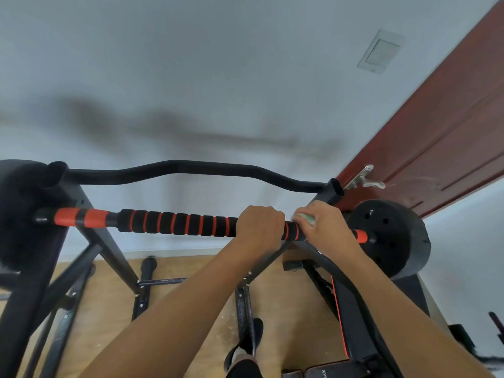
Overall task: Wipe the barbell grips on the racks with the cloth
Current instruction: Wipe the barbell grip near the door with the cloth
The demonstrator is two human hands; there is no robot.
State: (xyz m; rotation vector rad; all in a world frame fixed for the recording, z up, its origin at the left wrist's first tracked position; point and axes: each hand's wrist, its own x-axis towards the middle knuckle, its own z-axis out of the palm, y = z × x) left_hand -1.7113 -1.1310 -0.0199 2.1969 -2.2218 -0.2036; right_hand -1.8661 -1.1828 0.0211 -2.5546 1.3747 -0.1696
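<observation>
A barbell with a black foam grip ringed in orange (174, 223) lies across a black rack (109, 241) at chest height. My left hand (259, 225) is curled round the grip right of its middle. Just to its right, my right hand (321, 223) holds a pale green cloth (306, 219) wrapped against the right end of the grip, most of the cloth hidden under my fingers. An orange collar (361, 236) and a black weight plate (392, 238) sit beyond that hand.
A curved black bar (180, 166) spans the rack's uprights behind the barbell. Another black plate (19, 211) hangs at the left end. A dark red door (436, 132) with a metal handle stands at the right. Rack legs and a bench frame crowd the wooden floor below.
</observation>
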